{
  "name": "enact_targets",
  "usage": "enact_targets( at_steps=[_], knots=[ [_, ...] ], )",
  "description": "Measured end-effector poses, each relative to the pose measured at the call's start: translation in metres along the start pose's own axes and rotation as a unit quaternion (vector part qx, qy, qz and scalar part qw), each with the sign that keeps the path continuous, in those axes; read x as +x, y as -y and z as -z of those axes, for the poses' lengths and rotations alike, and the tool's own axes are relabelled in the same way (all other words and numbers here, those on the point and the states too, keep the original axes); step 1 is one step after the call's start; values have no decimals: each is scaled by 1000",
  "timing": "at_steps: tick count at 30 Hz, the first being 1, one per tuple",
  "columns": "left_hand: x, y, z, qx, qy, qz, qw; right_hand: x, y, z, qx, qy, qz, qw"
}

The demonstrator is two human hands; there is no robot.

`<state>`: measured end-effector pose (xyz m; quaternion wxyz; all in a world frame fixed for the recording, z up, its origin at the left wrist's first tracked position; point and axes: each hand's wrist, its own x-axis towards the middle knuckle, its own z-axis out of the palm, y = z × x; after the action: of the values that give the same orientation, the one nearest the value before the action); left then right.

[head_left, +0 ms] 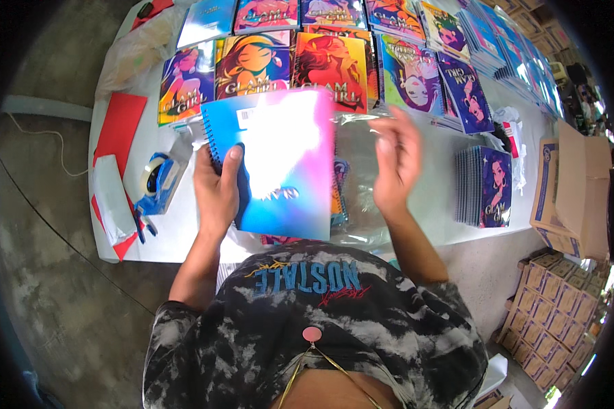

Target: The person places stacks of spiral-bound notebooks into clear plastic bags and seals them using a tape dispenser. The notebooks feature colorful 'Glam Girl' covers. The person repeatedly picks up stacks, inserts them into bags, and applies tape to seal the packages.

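Note:
My left hand (217, 187) grips a spiral notebook (280, 204) by its bound left edge, thumb on top. The notebook's blue and pink cover shines with strong glare and is tilted up over the table's near edge. To its right, my right hand (397, 163) is raised with its fingers curled at a clear plastic bag (361, 136). The fingertips are slightly blurred at the plastic's upper edge. Under the held notebook, part of another colourful notebook (340, 204) shows; most of it is hidden.
Stacks of illustrated notebooks (256, 61) cover the table's far side. A notebook stack (484, 187) stands at right, beside an open cardboard box (573, 191). A blue tape dispenser (162, 180) and red sheets (121, 119) lie at left. Stacked cartons (552, 313) stand at lower right.

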<state>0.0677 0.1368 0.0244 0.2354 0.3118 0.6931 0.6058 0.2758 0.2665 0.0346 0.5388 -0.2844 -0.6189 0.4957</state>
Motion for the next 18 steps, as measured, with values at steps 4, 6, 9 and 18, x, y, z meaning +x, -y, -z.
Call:
enact_targets(
  at_steps=[4, 6, 9, 18],
  knots=[
    [-27, 113, 18, 425, 51, -50, 902, -80, -119, 15, -150, 89, -349, 921],
    [-28, 118, 15, 194, 131, 32, 972, -77, -128, 10, -166, 33, -378, 910],
    [-33, 121, 13, 91, 181, 86, 975, -86, -156, 11, -22, -21, -410, 912],
    [-16, 111, 9, -98, 203, 341, 913, -81, -102, -9, 253, 52, -524, 811]
  ],
)
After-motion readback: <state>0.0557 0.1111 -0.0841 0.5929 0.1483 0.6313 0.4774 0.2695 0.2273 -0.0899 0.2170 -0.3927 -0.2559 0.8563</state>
